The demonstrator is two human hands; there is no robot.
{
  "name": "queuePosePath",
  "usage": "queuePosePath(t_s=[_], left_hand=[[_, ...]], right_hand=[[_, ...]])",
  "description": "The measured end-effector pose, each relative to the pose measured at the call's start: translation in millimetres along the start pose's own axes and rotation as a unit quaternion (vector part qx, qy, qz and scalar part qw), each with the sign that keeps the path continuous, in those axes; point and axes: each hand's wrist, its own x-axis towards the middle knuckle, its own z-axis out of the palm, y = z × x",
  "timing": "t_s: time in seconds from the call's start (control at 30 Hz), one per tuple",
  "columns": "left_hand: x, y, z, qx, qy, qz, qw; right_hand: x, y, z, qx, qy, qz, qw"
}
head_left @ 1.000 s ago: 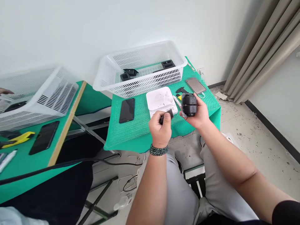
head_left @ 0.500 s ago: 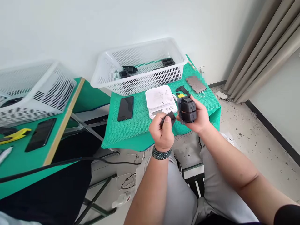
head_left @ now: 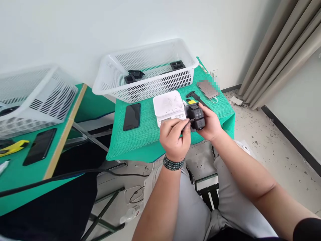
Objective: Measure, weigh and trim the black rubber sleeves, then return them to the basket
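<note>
My right hand (head_left: 212, 124) is wrapped round a black moulded plastic part (head_left: 198, 124) with two blocky lobes and a thin flange on its left side. My left hand (head_left: 175, 135), wearing a beaded bracelet (head_left: 173, 163), pinches a small thin dark piece (head_left: 191, 121). The end of this piece touches or nearly touches the left side of the moulded part; my fingers hide most of it. Both hands are over the front of the green-covered table (head_left: 140, 142). Just behind them stands a white kitchen scale (head_left: 168, 103) with dark crumbs on its pan.
A white plastic basket (head_left: 152, 89) at the back holds several black parts (head_left: 135, 74). Nearby lie a black phone (head_left: 131, 116), black calipers (head_left: 194, 96), and another phone (head_left: 207, 89) with a cable. A neighbouring table at left bears another basket (head_left: 51, 100), a phone (head_left: 40, 146) and a yellow tool (head_left: 15, 148).
My left hand has turned and brought the thin dark piece rightward against or close to the moulded part. My right hand has shifted slightly left, and the view has moved a little.
</note>
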Motion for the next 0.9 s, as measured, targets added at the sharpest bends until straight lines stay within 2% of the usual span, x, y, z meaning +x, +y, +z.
queuePosePath(t_s=[0.1,0.3,0.4,0.6,0.9], left_hand=[[0.1,-3.5,0.9,0.026,-0.01,0.011,1.0],[-0.5,-1.3,1.2,0.054,0.012,0.015,0.998],[-2.1,-2.9,1.3,0.047,-0.004,0.026,0.999],[-2.3,-9.4,2.2,-0.011,-0.064,-0.022,0.998],[0.8,-8.8,3.0,-0.034,-0.081,-0.057,0.994]], right_hand=[[2.8,-0.9,-0.3,0.016,-0.001,0.025,1.0],[2.7,3.0,0.8,0.013,0.006,0.015,1.0],[2.8,4.3,-0.4,0.002,0.018,0.014,1.0],[6.7,2.3,-5.2,-0.009,0.025,-0.004,1.0],[7.3,2.1,-8.2,-0.041,0.016,-0.091,0.995]])
